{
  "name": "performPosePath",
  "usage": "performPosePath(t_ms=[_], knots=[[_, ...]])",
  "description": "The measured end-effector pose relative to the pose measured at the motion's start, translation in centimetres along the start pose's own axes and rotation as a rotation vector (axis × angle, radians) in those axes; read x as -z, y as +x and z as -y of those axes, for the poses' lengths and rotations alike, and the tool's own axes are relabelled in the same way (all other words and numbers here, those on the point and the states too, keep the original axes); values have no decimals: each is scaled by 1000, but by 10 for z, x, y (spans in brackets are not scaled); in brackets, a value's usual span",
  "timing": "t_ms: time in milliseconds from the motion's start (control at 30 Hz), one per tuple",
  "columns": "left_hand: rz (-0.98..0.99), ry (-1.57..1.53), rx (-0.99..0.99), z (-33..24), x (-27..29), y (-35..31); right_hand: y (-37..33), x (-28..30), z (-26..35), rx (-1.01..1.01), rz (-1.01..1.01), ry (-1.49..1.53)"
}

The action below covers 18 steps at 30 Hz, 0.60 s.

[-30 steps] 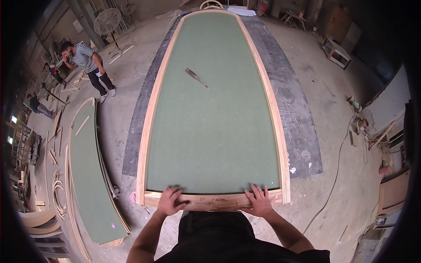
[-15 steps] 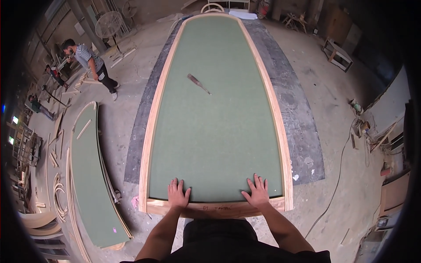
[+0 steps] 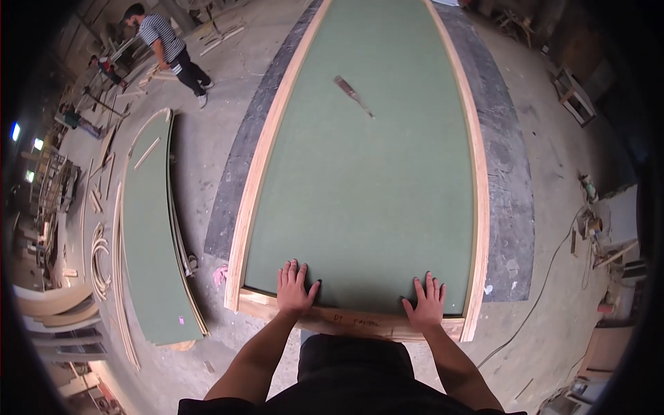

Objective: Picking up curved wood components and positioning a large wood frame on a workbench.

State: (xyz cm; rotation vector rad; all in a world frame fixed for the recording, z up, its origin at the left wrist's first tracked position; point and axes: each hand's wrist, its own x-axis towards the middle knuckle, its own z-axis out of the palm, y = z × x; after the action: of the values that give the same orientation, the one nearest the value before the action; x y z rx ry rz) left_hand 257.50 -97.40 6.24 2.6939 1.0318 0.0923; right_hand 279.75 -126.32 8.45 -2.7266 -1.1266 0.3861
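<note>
- The green panel (image 3: 366, 159) runs off the top edge, its far end unseen.
- The slim tool (image 3: 354, 95) lying on it is too small to identify.
- Clutter along the dark rim blurs.

Matt green board (image 3: 373, 180), smooth and unglossed, edged in pale raw wooden frame (image 3: 257, 173) — grain showing along the near rail. Dull metal blade (image 3: 354, 95) lying on the green. Rough grey concrete floor (image 3: 553, 180), dusty — darker mat (image 3: 515, 200) beneath, coarse-looking.
</note>
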Motion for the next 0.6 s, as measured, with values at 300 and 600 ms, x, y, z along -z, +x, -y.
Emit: performPosePath(t_ms=[300, 600], knots=[[-12, -14, 6, 1, 2, -1, 2, 0, 3, -11, 61, -48], [-3, -2, 9, 2, 1, 0, 3, -1, 2, -9, 51, -46]])
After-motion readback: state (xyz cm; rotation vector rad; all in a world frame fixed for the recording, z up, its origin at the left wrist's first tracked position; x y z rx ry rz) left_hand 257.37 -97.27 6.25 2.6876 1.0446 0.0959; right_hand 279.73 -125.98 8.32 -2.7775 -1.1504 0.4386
